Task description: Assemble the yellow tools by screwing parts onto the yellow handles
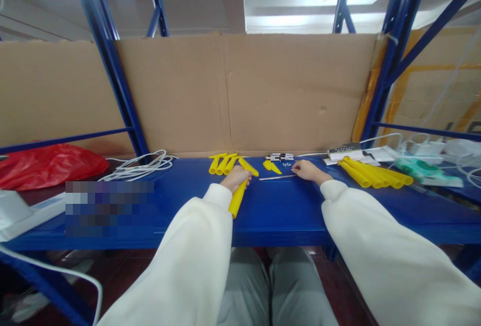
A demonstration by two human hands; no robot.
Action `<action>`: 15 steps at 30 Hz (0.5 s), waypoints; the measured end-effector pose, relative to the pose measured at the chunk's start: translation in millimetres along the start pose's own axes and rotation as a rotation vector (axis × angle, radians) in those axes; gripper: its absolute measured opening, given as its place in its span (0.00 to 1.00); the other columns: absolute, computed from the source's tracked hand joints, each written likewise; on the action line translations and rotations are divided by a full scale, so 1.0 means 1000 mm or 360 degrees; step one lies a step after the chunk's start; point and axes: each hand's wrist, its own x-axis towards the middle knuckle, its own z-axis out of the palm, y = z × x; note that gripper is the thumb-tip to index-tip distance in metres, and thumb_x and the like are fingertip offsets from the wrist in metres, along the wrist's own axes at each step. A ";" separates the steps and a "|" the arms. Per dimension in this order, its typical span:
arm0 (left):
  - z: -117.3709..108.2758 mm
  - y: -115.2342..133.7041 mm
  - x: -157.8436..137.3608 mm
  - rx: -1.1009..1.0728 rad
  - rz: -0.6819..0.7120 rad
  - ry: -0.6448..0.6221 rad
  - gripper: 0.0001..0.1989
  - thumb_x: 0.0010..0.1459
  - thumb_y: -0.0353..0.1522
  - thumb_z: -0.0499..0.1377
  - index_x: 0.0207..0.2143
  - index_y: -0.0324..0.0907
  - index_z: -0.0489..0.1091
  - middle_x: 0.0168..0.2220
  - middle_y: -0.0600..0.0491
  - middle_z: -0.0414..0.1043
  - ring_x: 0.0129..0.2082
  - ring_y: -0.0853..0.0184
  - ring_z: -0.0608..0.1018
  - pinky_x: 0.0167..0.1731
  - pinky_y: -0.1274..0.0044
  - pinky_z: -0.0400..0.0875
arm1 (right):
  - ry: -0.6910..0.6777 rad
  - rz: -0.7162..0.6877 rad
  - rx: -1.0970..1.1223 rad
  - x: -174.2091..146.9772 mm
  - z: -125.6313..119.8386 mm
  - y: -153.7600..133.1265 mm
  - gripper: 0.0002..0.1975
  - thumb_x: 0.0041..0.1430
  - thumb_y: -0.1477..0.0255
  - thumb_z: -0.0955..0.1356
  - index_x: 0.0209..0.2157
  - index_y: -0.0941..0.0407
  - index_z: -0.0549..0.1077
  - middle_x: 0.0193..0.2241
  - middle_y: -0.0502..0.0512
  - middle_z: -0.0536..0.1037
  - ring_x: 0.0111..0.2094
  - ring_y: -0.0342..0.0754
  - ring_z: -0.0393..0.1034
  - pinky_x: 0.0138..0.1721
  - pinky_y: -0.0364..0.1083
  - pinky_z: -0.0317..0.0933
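Observation:
My left hand (236, 179) is closed around a yellow tube (236, 202) with a flat yellow head piece (248, 167) at its upper end, tilted above the blue tabletop. My right hand (306, 171) rests on the table with its fingertips pinched together. Whatever lies in that pinch is too small to make out. Just left of its fingertips are several tiny metal pieces (286, 165), like screws. A thin silver rod (277, 178) lies between the two hands. Two loose yellow head pieces (271, 167) sit behind the rod.
Several yellow tubes with heads (221, 165) lie behind my left hand. Small black-and-white pieces (279, 156) are at the back. More yellow tubes (376, 174) fan out at right, beside a green-and-white package (428, 171). White cable (150, 164) and a red bag (52, 166) lie left. Cardboard (248, 95) stands behind.

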 end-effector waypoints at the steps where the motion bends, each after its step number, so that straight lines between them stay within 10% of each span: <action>1: 0.000 0.000 0.000 0.0005 -0.0002 -0.0002 0.15 0.55 0.20 0.58 0.20 0.41 0.60 0.15 0.58 0.60 0.12 0.75 0.62 0.15 0.81 0.54 | -0.0007 0.0010 -0.0012 0.001 0.000 -0.002 0.12 0.60 0.75 0.64 0.35 0.57 0.81 0.38 0.59 0.83 0.41 0.50 0.77 0.43 0.43 0.65; 15: 0.001 -0.002 0.003 0.0119 0.0001 -0.0037 0.15 0.58 0.20 0.55 0.21 0.40 0.60 0.15 0.59 0.59 0.13 0.76 0.62 0.16 0.81 0.56 | -0.0090 0.0125 -0.0233 0.021 0.003 -0.019 0.12 0.57 0.80 0.65 0.39 0.62 0.80 0.37 0.67 0.82 0.42 0.54 0.77 0.40 0.43 0.65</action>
